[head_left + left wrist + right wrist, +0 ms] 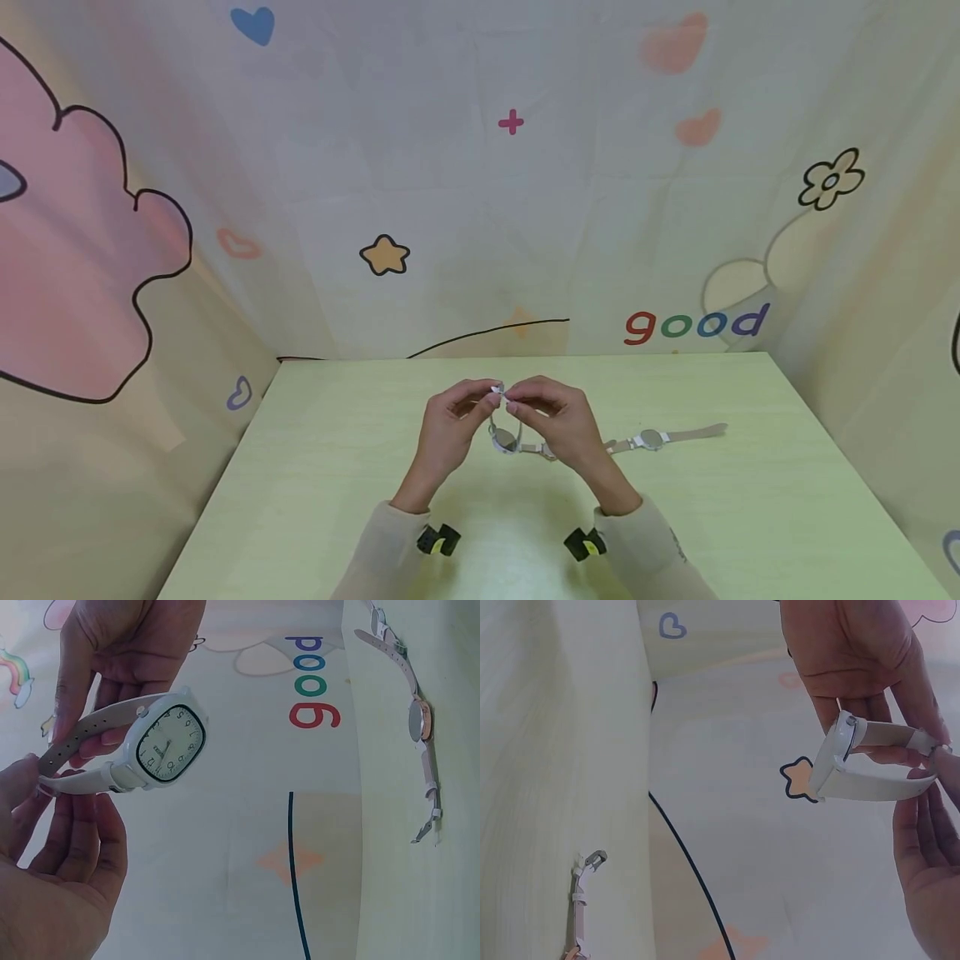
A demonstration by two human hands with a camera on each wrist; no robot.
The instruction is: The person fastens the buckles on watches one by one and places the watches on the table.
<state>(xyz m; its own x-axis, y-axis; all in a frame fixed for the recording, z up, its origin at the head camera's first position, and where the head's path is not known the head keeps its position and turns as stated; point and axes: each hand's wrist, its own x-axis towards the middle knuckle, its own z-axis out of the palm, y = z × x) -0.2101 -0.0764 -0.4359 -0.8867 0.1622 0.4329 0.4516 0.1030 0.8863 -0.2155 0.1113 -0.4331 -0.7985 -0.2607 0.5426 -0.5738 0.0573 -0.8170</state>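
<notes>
A white watch (506, 439) with a rounded square dial (169, 742) hangs above the middle of the pale green table (337, 467). My left hand (486, 400) pinches one strap end and my right hand (516, 402) pinches the other, so the strap ends meet at the top and the dial hangs below in a loop. The left wrist view has my left hand (52, 862) below the watch and the right hand (120, 645) above it. Seen from the right wrist, the watch (840, 750) is edge-on between the right hand (930, 855) and the left hand (855, 652).
A second watch (651, 439) with a round rose-coloured case (418, 720) and a pale strap lies flat on the table to the right of my hands; its buckle (592, 861) lies nearest them. A printed cloth backdrop (510, 208) walls in the table's back and sides.
</notes>
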